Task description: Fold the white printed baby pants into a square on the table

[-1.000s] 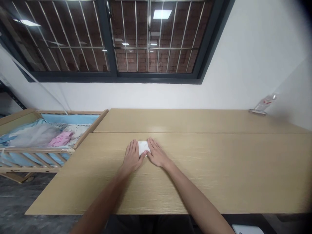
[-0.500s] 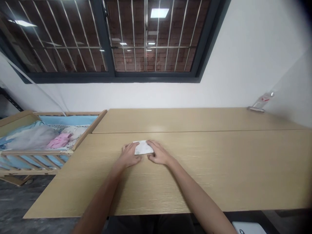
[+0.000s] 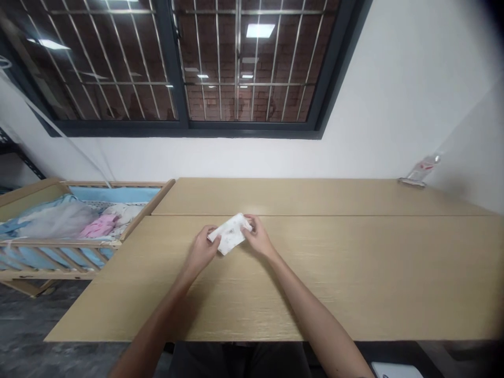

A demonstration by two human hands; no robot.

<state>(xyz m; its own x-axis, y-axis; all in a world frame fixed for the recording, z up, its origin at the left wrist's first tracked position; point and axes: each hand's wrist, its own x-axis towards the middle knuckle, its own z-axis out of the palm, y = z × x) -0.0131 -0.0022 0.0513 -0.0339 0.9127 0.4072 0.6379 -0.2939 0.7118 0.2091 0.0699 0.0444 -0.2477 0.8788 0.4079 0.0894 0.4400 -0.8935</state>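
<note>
Between my two hands is a small, flat white piece, like folded paper or tissue (image 3: 231, 234), with faint grey marks on its face. It is tilted, its right end higher than its left, above the wooden table (image 3: 354, 273). My left hand (image 3: 203, 245) pinches its left end, thumb on the near face. My right hand (image 3: 258, 236) grips the right end between thumb and fingers. The fingertips behind the piece are hidden.
A wooden crib (image 3: 59, 244) with blue lining and bedding adjoins the table's left side. At the back right corner a clear plastic bottle (image 3: 425, 167) leans by the wall. A white device (image 3: 396, 370) lies below the table's front edge. A barred window is ahead.
The folded white paper or tissue was lying level on the table under both hands. Now it is lifted and tilted, with its face turned more toward me.
</note>
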